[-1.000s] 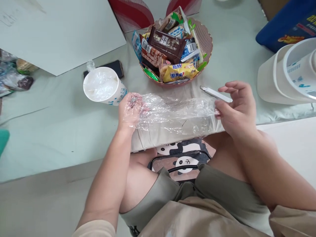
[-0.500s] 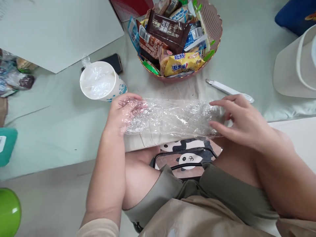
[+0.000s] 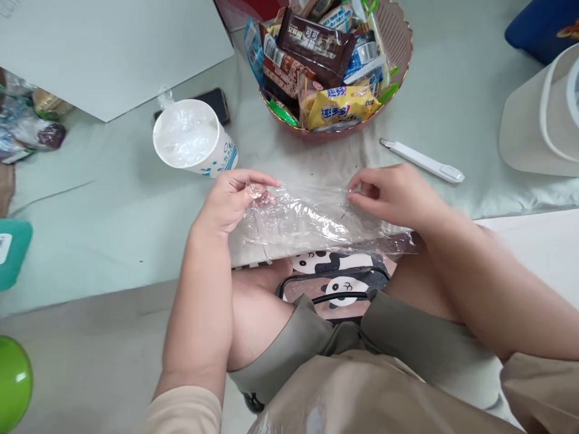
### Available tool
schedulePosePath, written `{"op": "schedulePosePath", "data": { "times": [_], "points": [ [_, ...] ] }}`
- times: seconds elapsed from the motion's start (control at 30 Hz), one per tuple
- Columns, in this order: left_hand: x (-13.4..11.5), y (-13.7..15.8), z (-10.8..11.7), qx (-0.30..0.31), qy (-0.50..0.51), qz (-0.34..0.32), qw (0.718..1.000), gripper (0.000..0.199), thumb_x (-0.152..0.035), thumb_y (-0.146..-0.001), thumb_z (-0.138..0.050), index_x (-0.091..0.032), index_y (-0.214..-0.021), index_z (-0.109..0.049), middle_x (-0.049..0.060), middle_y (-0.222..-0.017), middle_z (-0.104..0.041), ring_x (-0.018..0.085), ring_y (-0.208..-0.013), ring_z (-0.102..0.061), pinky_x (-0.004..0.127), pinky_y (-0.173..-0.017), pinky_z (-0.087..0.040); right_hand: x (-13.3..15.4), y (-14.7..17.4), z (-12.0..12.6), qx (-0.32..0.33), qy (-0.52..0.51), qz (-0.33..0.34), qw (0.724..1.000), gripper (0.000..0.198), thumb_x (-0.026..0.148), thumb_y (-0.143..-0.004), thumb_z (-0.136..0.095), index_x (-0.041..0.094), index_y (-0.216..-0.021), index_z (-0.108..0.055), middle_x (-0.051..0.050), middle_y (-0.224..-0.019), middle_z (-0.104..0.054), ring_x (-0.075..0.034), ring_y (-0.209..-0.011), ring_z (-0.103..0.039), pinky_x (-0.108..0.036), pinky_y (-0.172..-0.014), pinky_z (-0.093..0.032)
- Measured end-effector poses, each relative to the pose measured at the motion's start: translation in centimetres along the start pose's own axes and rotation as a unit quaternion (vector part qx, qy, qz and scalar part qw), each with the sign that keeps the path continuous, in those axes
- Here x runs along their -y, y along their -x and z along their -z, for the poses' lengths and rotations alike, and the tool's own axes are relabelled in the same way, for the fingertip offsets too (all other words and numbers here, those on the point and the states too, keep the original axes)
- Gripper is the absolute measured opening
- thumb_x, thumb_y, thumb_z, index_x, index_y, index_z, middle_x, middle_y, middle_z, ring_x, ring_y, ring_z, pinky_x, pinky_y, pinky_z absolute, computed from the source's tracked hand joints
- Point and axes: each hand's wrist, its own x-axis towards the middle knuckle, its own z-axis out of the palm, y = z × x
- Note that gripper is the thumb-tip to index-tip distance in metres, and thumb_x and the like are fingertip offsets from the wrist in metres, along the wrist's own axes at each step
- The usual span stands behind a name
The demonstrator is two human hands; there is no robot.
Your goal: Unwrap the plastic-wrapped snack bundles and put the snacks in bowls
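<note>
A crumpled sheet of clear plastic film point(image 3: 312, 217) stretches between my hands above the table's front edge. Its upper left part is gripped by my left hand point(image 3: 235, 199), with the thumb and fingers closed on it. My right hand point(image 3: 389, 193) pinches the film's upper edge between thumb and fingertips, and a loose end hangs below that hand. Just beyond my left hand stands a white paper cup point(image 3: 221, 150) with blue print, with crumpled clear plastic point(image 3: 187, 135) in its mouth. Above my right hand a white utility knife point(image 3: 423, 160) lies on the table.
A pink bowl point(image 3: 398, 36) of wrapped snacks stands at the back middle. Behind the cup lies a phone point(image 3: 217, 105), near a large white box point(image 3: 113, 48). To the right is a white bucket point(image 3: 525, 120); a teal object point(image 3: 13, 253) sits at far left.
My right hand has moved left and closed from spread fingers into a pinch on the film's edge. The film is now drawn narrower on top. My left hand has shifted slightly right.
</note>
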Motion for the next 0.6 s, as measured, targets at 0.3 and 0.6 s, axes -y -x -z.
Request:
{"op": "schedulePosePath", "data": {
  "times": [0.3,0.6],
  "points": [
    [-0.1,-0.3,0.6,-0.07,0.124,-0.009,0.99,0.01,-0.025,-0.072,-0.081,-0.025,-0.08,-0.076,0.002,-0.082,-0.075,0.01,-0.062,-0.062,0.02,-0.055,-0.052,-1.0,1.7,1.3,-0.021,-0.054,-0.071,0.996,0.015,0.036,-0.083,-0.065,0.025,-0.073,-0.063,0.004,-0.049,-0.048,-0.013,-0.045,-0.039,-0.031,-0.051,-0.031],
    [-0.2,0.3,-1.4,0.045,0.023,0.026,0.998,0.066,-0.026,-0.062,-0.09,-0.028,-0.122,-0.062,0.003,-0.088,-0.075,0.018,-0.075,-0.074,0.021,-0.056,-0.052,-0.5,2.5,2.2,0.058,-0.192,-0.081,0.976,0.022,0.033,-0.08,-0.061,0.024,-0.062,-0.051,0.001,-0.051,-0.057,-0.013,-0.046,-0.045,-0.029,-0.047,-0.034]
  ]
}}
